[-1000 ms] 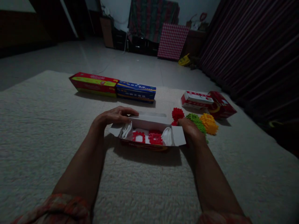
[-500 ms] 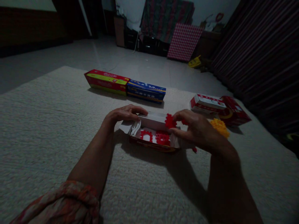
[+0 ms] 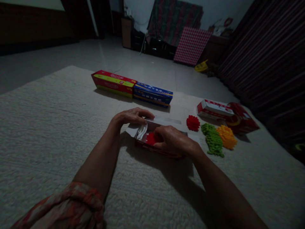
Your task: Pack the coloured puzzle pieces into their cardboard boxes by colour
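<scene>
An open cardboard box [image 3: 152, 150] with white inner walls and raised flaps stands on the pale quilted cover. My left hand [image 3: 132, 116] grips its back left edge, thumb and fingers closed on the wall. Inside the box is my right hand [image 3: 173, 138], its fingers pinched on a red toothed plastic piece [image 3: 150, 138] close to the left end. The lower part of that piece is hidden by the front wall. White curved pieces [image 3: 142, 131] lean at the left end of the box. My right hand hides the box's right half.
Right of the box lie piles of red pieces [image 3: 193, 123], green pieces [image 3: 213, 140] and yellow pieces [image 3: 226, 136]. Behind them stand a red-and-white box [image 3: 214, 109] and a dark red box [image 3: 241, 119]. A red-yellow box [image 3: 114, 84] and a blue box [image 3: 152, 94] stand end to end farther back.
My right hand has moved left and down into the box with a red piece, uncovering the red and green piles. My left hand keeps its hold. The view has shifted slightly.
</scene>
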The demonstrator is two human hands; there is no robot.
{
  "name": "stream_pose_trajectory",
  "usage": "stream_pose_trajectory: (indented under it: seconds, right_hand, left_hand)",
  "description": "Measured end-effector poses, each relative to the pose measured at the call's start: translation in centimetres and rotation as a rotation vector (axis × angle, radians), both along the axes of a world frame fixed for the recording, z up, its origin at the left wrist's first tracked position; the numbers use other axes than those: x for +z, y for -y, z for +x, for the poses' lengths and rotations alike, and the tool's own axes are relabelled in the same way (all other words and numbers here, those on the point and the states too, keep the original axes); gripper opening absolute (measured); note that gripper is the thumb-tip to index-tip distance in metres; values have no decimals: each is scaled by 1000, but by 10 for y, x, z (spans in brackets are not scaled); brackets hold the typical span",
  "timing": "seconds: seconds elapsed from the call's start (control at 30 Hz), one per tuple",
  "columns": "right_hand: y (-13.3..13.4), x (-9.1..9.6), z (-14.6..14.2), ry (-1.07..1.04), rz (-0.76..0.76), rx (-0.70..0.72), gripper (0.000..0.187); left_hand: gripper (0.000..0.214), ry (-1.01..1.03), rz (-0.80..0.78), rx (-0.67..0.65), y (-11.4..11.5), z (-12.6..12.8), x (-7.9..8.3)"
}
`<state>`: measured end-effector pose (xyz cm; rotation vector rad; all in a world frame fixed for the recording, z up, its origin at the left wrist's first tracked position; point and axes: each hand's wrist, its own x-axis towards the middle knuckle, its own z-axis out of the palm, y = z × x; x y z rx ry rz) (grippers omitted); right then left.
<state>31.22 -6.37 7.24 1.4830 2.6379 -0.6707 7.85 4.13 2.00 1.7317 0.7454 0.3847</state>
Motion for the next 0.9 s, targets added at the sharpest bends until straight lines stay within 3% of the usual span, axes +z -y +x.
stream_pose_trajectory:
  seconds: [0.57, 0.77, 0.9]
  right_hand:
    - [-5, -15, -6, -31, -17, 104, 14]
    - [2, 3, -2, -12, -4, 63, 21]
    - [9, 26, 20, -51, 102, -38, 27]
  left_hand:
    - [57, -53, -44, 33, 7, 3, 10]
    - [57, -124, 23, 46, 12, 6, 16]
    - [56, -157, 29, 49, 12, 7, 18]
